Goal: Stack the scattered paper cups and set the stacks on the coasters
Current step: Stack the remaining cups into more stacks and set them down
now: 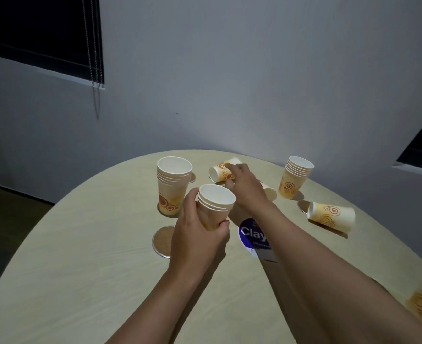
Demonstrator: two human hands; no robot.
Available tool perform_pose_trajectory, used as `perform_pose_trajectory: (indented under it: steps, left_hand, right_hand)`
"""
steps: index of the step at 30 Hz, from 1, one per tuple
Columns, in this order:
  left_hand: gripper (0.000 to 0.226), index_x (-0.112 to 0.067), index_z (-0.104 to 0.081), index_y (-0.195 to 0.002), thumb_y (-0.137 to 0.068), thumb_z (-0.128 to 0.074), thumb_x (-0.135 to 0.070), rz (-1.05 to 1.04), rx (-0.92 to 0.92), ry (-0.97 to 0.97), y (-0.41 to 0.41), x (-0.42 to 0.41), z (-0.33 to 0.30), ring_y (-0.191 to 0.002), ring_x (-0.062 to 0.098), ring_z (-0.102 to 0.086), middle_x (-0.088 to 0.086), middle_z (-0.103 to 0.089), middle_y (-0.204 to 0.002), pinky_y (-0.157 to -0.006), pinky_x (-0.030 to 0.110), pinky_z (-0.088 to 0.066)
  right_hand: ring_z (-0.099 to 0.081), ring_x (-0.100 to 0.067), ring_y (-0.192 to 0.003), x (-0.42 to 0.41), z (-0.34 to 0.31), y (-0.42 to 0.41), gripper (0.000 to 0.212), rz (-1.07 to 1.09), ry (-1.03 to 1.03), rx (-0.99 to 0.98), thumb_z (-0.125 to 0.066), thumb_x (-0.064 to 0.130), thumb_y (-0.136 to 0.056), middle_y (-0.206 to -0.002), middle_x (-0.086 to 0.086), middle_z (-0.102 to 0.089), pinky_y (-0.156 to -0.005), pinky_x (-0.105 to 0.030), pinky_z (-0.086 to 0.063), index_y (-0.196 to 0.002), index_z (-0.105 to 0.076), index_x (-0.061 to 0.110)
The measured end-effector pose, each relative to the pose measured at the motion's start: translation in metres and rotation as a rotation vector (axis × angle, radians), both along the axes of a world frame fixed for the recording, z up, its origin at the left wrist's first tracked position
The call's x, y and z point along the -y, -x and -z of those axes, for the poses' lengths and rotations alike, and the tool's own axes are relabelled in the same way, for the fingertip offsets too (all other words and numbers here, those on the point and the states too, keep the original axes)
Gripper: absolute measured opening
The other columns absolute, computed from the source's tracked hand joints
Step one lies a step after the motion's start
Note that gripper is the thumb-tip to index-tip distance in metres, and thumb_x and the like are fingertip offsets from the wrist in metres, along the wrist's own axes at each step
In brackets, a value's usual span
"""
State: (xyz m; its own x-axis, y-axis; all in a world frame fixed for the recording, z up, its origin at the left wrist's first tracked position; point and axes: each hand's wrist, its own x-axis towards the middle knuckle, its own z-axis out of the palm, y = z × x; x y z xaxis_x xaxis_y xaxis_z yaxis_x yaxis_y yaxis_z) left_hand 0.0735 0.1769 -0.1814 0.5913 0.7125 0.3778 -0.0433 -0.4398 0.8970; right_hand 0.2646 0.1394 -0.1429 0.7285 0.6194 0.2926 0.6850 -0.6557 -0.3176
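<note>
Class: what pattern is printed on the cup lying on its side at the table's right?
Orange and red swirls on the tipped cup, in the head view.

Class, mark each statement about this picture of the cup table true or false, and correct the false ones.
1. The left hand holds a short stack of cups. True.
2. The right hand rests flat on bare table. False: it reaches to a cup lying on its side.
3. Every cup stands upright. False: another cup on the right also lies on its side.
4. A cork coaster lies bare by the left hand. True.
</note>
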Motion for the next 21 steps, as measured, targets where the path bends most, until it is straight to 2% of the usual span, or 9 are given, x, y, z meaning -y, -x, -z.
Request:
perform_pose_trajectory:
  steps: [4, 7, 9, 11, 14, 16, 18, 21]
  left_hand:
    - [0.079, -0.038, -0.035, -0.136, -0.071, -0.080, -0.032, -0.027, 0.022, 0.018, -0.002, -0.001, 0.004, -0.112, 0.009, -0.051, -0.012, -0.053, -0.132, -0.077, 0.019, -0.047]
    - [0.080, -0.039, -0.034, -0.136, -0.071, -0.079, -0.032, -0.020, 0.028, 0.019, -0.002, -0.002, 0.007, -0.114, 0.010, -0.051, -0.011, -0.052, -0.134, -0.082, 0.025, -0.054]
    - [0.080, -0.040, -0.033, -0.137, -0.071, -0.079, -0.034, -0.016, 0.026, 0.011, -0.002, -0.001, 0.006, -0.116, 0.011, -0.051, -0.012, -0.050, -0.135, -0.084, 0.030, -0.056]
    - [0.080, -0.040, -0.033, -0.137, -0.071, -0.078, -0.035, -0.016, 0.028, 0.004, -0.003, -0.001, 0.006, -0.116, 0.011, -0.051, -0.012, -0.050, -0.135, -0.084, 0.032, -0.056]
    - [0.080, -0.041, -0.034, -0.136, -0.070, -0.078, -0.038, -0.020, 0.022, 0.000, -0.003, 0.000, 0.006, -0.115, 0.011, -0.052, -0.013, -0.051, -0.134, -0.083, 0.031, -0.057]
    - [0.080, -0.040, -0.035, -0.136, -0.069, -0.078, -0.040, -0.024, 0.018, -0.007, -0.003, 0.001, 0.005, -0.115, 0.012, -0.053, -0.013, -0.052, -0.133, -0.082, 0.031, -0.057]
    - [0.080, -0.039, -0.035, -0.136, -0.069, -0.078, -0.043, -0.031, 0.018, -0.015, -0.001, 0.002, 0.003, -0.115, 0.012, -0.053, -0.012, -0.052, -0.132, -0.082, 0.032, -0.057]
    - [0.079, -0.036, -0.038, -0.135, -0.068, -0.079, -0.044, -0.050, 0.016, -0.030, 0.000, 0.002, 0.000, -0.111, 0.015, -0.054, -0.009, -0.054, -0.129, -0.080, 0.036, -0.058]
  right_hand:
    - [-0.036, -0.039, -0.142, -0.031, 0.000, -0.020, 0.056, -0.014, 0.235, 0.116, -0.035, 0.037, -0.105, -0.173, -0.001, -0.016, -0.111, -0.051, -0.030, -0.161, -0.027, 0.032]
    - [-0.035, -0.039, -0.139, -0.042, 0.002, -0.030, 0.057, -0.017, 0.350, 0.152, -0.033, 0.039, -0.104, -0.168, -0.005, -0.029, -0.108, -0.050, -0.030, -0.160, -0.027, 0.031]
    - [-0.039, -0.041, -0.131, -0.046, 0.004, -0.032, 0.050, 0.014, 0.353, 0.159, -0.036, 0.043, -0.103, -0.154, -0.011, -0.042, -0.103, -0.049, -0.033, -0.150, -0.044, 0.028]
    - [-0.042, -0.039, -0.124, -0.049, 0.005, -0.028, 0.044, 0.046, 0.275, 0.130, -0.040, 0.044, -0.103, -0.139, -0.013, -0.049, -0.098, -0.047, -0.037, -0.131, -0.063, 0.019]
    - [-0.047, -0.037, -0.119, -0.050, 0.007, -0.021, 0.032, 0.079, 0.039, 0.075, -0.055, 0.033, -0.102, -0.126, -0.015, -0.053, -0.092, -0.044, -0.045, -0.112, -0.068, 0.006]
    - [-0.049, -0.037, -0.119, -0.049, 0.007, -0.017, 0.026, 0.105, -0.087, 0.029, -0.067, 0.020, -0.096, -0.129, -0.017, -0.049, -0.089, -0.041, -0.046, -0.114, -0.060, 0.004]
    - [-0.050, -0.039, -0.121, -0.049, 0.002, -0.014, 0.043, 0.156, -0.169, -0.075, -0.074, 0.016, -0.089, -0.136, -0.018, -0.043, -0.092, -0.040, -0.044, -0.124, -0.052, 0.006]
    - [-0.054, -0.038, -0.121, -0.050, -0.010, -0.007, 0.063, 0.224, -0.191, -0.241, -0.081, 0.023, -0.081, -0.136, -0.017, -0.043, -0.094, -0.038, -0.046, -0.130, -0.045, 0.009]
